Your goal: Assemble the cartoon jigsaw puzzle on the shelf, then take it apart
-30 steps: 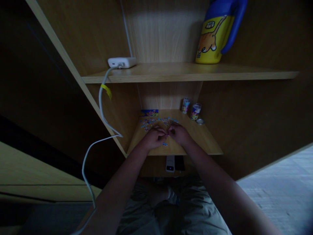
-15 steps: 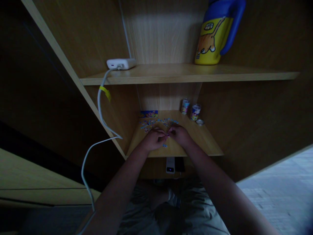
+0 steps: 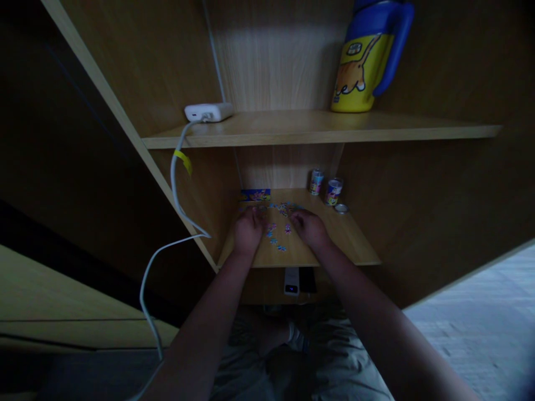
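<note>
Small blue and pink puzzle pieces (image 3: 279, 211) lie scattered on the lower wooden shelf (image 3: 343, 245). My left hand (image 3: 248, 233) rests on the shelf at the left of the pieces, fingers curled down over some of them. My right hand (image 3: 307, 228) lies to the right of the pieces, fingers bent towards them. Between the two hands a few loose pieces (image 3: 276, 241) show on bare wood. What either hand grips, if anything, is hidden in the dim light. A small blue picture card (image 3: 255, 195) leans at the back of the shelf.
Two small printed tins (image 3: 316, 181) (image 3: 334, 190) and a round lid (image 3: 341, 208) stand at the back right. On the upper shelf (image 3: 317, 131) sit a white charger (image 3: 208, 111) with a hanging cable (image 3: 173, 184) and a yellow-blue jug (image 3: 368, 61). A white device (image 3: 291, 280) lies below.
My hands were pressed together over the pieces; now they have drawn apart, the left one going left and back, baring a few pieces between them.
</note>
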`<move>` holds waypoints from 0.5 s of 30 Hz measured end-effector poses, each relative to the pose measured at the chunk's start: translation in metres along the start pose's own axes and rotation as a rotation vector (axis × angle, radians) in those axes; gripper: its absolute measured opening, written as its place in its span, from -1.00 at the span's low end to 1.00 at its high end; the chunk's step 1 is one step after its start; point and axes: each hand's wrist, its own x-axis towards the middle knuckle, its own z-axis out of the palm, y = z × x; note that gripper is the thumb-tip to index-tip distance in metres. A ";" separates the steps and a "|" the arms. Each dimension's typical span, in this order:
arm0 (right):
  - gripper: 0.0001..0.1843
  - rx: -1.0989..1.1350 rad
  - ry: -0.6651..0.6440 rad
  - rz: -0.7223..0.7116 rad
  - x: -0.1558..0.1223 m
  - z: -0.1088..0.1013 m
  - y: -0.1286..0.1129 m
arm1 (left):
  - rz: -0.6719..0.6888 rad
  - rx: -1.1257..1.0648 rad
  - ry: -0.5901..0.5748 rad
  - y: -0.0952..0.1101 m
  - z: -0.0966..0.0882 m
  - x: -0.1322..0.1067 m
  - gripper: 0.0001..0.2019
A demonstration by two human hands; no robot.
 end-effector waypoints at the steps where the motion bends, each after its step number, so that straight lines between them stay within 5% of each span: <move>1: -0.80 -0.002 -0.034 -0.011 0.000 0.000 -0.001 | -0.061 0.046 0.011 0.000 -0.002 0.000 -0.55; 7: -0.84 -0.135 -0.262 0.012 -0.001 0.004 -0.004 | -0.211 0.263 -0.016 0.007 -0.007 0.002 -0.56; 15: -0.79 -0.163 -0.190 0.055 -0.002 -0.001 -0.008 | -0.240 0.294 -0.088 0.006 -0.006 0.003 -0.56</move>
